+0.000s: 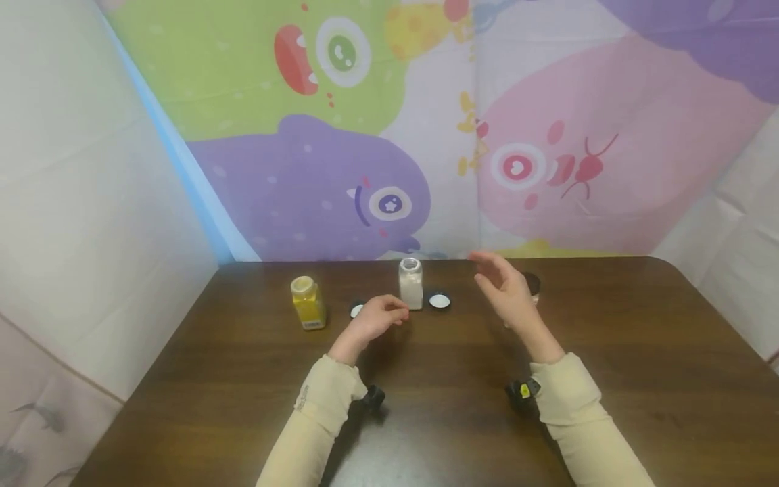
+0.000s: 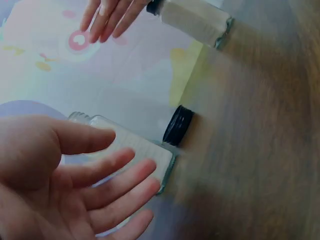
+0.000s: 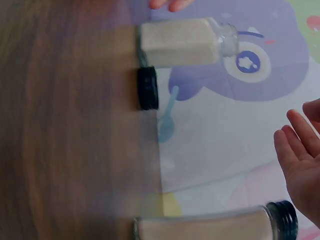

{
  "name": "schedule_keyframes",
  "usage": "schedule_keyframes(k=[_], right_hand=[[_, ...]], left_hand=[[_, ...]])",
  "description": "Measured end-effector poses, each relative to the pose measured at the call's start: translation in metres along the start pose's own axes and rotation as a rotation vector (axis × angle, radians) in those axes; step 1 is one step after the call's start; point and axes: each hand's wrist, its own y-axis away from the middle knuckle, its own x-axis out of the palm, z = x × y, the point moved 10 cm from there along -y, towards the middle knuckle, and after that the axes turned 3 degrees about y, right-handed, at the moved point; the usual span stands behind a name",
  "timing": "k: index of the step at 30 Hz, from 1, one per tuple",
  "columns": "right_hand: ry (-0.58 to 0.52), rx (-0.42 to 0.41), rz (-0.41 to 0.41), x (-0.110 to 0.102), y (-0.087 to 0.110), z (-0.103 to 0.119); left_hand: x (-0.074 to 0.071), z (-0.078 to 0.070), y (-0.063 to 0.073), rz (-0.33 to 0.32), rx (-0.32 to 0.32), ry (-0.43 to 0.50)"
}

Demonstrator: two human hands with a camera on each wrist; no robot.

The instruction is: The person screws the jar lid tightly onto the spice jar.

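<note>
My left hand [image 1: 372, 318] is in front of the middle jar [image 1: 411, 287], fingers extended and holding nothing; whether the fingertips touch the glass I cannot tell. That uncapped jar stands upright with white powder inside. Just right of it lies a black screw cap [image 1: 439, 301], its white inside facing up. My right hand [image 1: 506, 292] is raised above the table with loosely bent fingers and nothing in them. Partly hidden behind it, a jar with a dark cap [image 1: 533, 285] stands; the right wrist view shows pale contents in this capped jar [image 3: 205, 230].
An uncapped jar with yellow contents [image 1: 310, 308] stands at the left. Another cap [image 1: 356, 310] lies between it and my left hand, partly covered by that hand. A cartoon-printed cloth [image 1: 450, 203] hangs behind the brown wooden table [image 1: 444, 419].
</note>
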Motion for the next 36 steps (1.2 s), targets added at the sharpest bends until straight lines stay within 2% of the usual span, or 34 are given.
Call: schedule_keyframes(k=[2, 5, 7, 12, 15, 19, 24, 29, 36], right_hand=[[0.044, 0.007, -0.001, 0.005, 0.0, 0.008], [0.066, 0.028, 0.012, 0.013, -0.002, 0.012], [0.066, 0.057, 0.032, 0.02, -0.004, -0.002], [0.092, 0.157, 0.09, 0.037, -0.008, -0.049], [0.122, 0.22, 0.106, 0.043, -0.006, -0.064], [0.156, 0.293, 0.132, 0.049, -0.006, -0.077], [0.209, 0.356, 0.199, 0.059, -0.008, -0.087], [0.231, 0.388, 0.278, 0.068, -0.01, -0.097], [0.216, 0.401, 0.329, 0.079, -0.01, -0.104]], left_hand=[[-0.01, 0.001, -0.001, -0.08, -0.015, -0.019], [-0.022, 0.001, -0.002, -0.169, -0.026, 0.016], [-0.028, 0.002, -0.002, -0.223, -0.018, 0.062], [-0.031, 0.008, -0.006, -0.287, 0.039, 0.224], [-0.028, 0.01, -0.01, -0.278, 0.081, 0.286], [-0.022, 0.011, -0.016, -0.23, 0.117, 0.33], [-0.013, 0.013, -0.023, -0.174, 0.1, 0.33], [-0.009, 0.02, -0.028, -0.186, 0.062, 0.301], [-0.003, 0.024, -0.03, -0.17, 0.073, 0.325]])
